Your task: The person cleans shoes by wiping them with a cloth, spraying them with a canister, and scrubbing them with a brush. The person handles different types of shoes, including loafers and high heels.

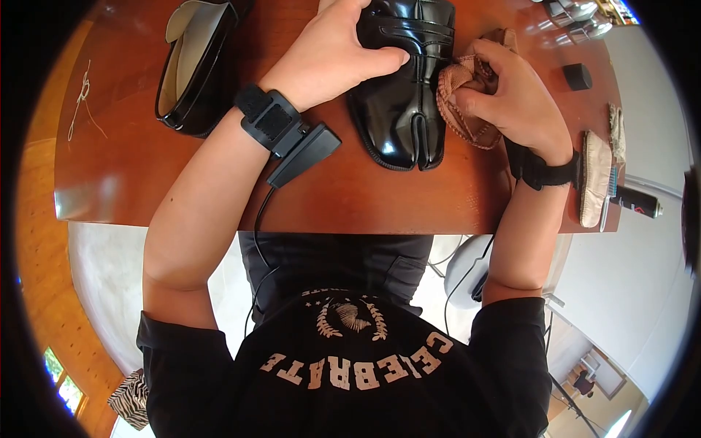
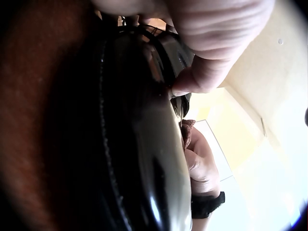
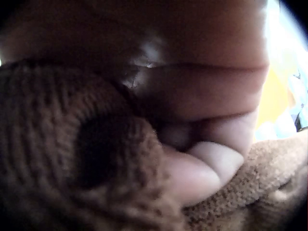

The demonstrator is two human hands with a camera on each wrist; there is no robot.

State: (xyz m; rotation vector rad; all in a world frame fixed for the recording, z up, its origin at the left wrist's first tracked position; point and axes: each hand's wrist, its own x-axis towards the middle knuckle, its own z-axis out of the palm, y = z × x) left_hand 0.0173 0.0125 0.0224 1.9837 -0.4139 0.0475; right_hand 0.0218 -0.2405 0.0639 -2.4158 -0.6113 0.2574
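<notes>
A glossy black split-toe shoe (image 1: 394,117) rests on the table, its toe towards the person. My left hand (image 1: 325,58) grips it from the left, thumb laid over the upper near the strap. In the left wrist view the thumb (image 2: 204,77) presses on the shiny leather (image 2: 163,159). At the shoe's right side my right hand (image 1: 511,95) holds a bunched brown cloth (image 1: 467,117) with stitched edges. In the right wrist view curled fingers (image 3: 192,178) sink into the ribbed brown fabric (image 3: 53,134). The left hand's other fingers are mostly out of sight.
A second black shoe (image 1: 212,84) with a pale lining lies to the left. Thin string (image 1: 85,95) is near the left edge. On the right are a small black cylinder (image 1: 577,77), a beige pad (image 1: 596,179), and a black can (image 1: 637,201). Shiny wrapped items (image 1: 577,22) stand farther back.
</notes>
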